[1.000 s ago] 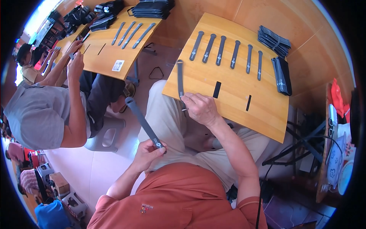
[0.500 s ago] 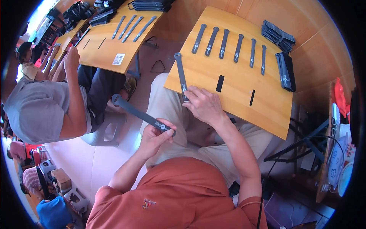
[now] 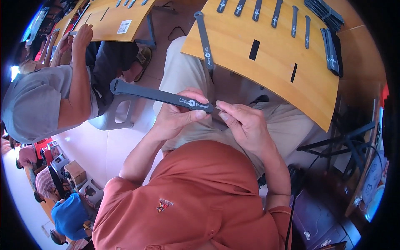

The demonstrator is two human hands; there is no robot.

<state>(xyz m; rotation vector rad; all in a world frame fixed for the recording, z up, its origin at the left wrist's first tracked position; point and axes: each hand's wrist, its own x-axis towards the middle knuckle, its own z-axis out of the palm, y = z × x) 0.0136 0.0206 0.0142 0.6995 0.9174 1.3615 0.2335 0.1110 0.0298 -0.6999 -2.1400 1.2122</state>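
A dark grey strap [image 3: 146,92], with a slotted end and pale print, is pinched between the thumb and fingers of my left hand [image 3: 177,118]. It extends leftward over my lap. Just past its rounded printed end is my right hand [image 3: 248,123], thumb and fingertips drawn together; I cannot make out whether something small is between them. Another strap [image 3: 203,37] lies at the left side of the wooden table [image 3: 233,39], its printed end reaching over the front edge. Farther back, several similar straps [image 3: 276,14] lie in a row.
Banded grey straps [image 3: 325,13] and a folded dark stack [image 3: 332,52] sit at the table's right. Two dark slots [image 3: 254,50] mark its top. At left, a co-worker in a grey shirt [image 3: 37,98] sits on a plastic stool [image 3: 112,114] by another table [image 3: 114,21].
My right hand has let go of the strap at the table edge and come down beside the held strap's end. My left hand has lifted its strap up and rightward. The view has tilted lower.
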